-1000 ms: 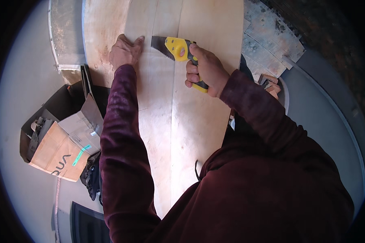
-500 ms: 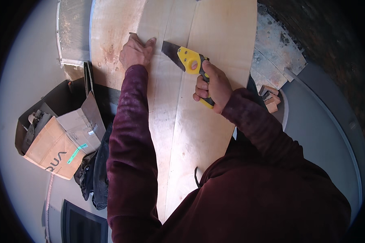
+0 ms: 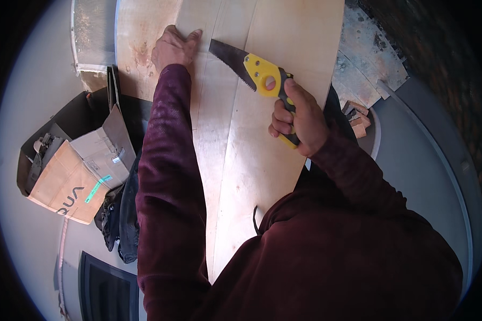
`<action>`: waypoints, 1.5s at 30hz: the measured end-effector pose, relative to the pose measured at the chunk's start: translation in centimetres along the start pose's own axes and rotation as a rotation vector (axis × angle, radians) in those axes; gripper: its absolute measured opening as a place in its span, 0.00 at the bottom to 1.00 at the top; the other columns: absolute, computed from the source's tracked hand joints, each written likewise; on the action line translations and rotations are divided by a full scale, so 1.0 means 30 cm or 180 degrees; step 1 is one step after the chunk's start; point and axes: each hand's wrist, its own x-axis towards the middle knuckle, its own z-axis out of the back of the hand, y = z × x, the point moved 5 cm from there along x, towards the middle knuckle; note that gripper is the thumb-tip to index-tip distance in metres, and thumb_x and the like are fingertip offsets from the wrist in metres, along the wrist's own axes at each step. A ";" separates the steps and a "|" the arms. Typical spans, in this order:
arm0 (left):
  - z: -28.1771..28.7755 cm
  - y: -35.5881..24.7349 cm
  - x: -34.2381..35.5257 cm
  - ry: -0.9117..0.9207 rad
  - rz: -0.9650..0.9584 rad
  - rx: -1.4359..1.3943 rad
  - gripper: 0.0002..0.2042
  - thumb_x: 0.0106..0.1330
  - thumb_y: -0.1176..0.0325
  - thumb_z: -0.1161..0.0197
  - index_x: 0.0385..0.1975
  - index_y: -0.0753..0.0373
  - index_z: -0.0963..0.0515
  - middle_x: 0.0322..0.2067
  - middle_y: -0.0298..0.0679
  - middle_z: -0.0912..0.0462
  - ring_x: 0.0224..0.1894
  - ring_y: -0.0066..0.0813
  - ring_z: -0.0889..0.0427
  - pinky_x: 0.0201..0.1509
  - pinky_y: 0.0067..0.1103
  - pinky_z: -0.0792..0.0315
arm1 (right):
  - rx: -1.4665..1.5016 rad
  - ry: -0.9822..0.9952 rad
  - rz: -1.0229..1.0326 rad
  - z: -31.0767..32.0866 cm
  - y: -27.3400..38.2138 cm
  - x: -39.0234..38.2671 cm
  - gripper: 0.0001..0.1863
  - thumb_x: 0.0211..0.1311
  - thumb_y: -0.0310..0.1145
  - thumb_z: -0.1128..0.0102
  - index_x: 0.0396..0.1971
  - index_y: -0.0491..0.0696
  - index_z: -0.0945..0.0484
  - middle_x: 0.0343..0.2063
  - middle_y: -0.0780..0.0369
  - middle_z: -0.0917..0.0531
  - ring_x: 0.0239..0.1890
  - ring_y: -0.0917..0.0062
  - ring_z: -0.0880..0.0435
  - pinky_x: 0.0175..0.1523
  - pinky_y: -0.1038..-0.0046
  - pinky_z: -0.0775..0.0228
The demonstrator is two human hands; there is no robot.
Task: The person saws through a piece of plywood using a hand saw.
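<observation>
A hand saw [image 3: 232, 58] with a short dark toothed blade and a yellow and black handle is gripped in my right hand [image 3: 304, 117]. Its blade points to the far left, over a pale wooden panel [image 3: 284, 32]. I cannot tell whether the blade's far end sits in the wood or only above it. Left of the blade tip, my left hand [image 3: 174, 48] presses on the panel by a lengthwise seam. Its fingers are bent and its thumb stretches toward the saw; what lies under the fingers is hidden.
To the left stands an open cardboard box [image 3: 72, 182] with odds and ends inside, next to dark cloth [image 3: 126, 214]. A stained board [image 3: 367, 59] and small wood offcuts [image 3: 358, 119] lie at the far right. A dark framed panel [image 3: 108, 291] is at the lower left.
My right hand has drawn the saw handle to the right and nearer, and more of the blade shows. My left hand stays at about the same spot; the view has shifted slightly.
</observation>
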 end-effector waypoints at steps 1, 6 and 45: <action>0.006 0.015 -0.012 -0.0009 -0.0014 0.0014 0.26 0.56 0.43 0.33 0.39 0.62 0.21 0.39 0.49 0.14 0.45 0.49 0.16 0.52 0.36 0.26 | -0.0007 0.0017 -0.0070 0.039 -0.001 -0.120 0.21 0.77 0.52 0.67 0.46 0.50 0.33 0.12 0.71 0.43 0.11 0.84 0.44 0.26 0.73 0.34; 0.031 -0.007 -0.019 -0.0241 -0.0073 0.0265 0.25 0.56 0.43 0.33 0.40 0.61 0.21 0.39 0.49 0.14 0.45 0.49 0.16 0.52 0.36 0.26 | 0.0093 0.0254 -0.0099 0.093 0.054 -0.204 0.22 0.77 0.53 0.69 0.48 0.51 0.33 0.11 0.74 0.45 0.09 0.86 0.46 0.23 0.76 0.36; 0.044 0.008 -0.086 -0.0116 0.0012 0.0176 0.23 0.57 0.46 0.31 0.36 0.62 0.21 0.34 0.48 0.14 0.41 0.47 0.15 0.51 0.34 0.25 | 0.0124 0.0123 -0.0174 0.047 0.019 -0.045 0.21 0.77 0.53 0.67 0.44 0.50 0.33 0.12 0.72 0.43 0.11 0.84 0.44 0.25 0.72 0.35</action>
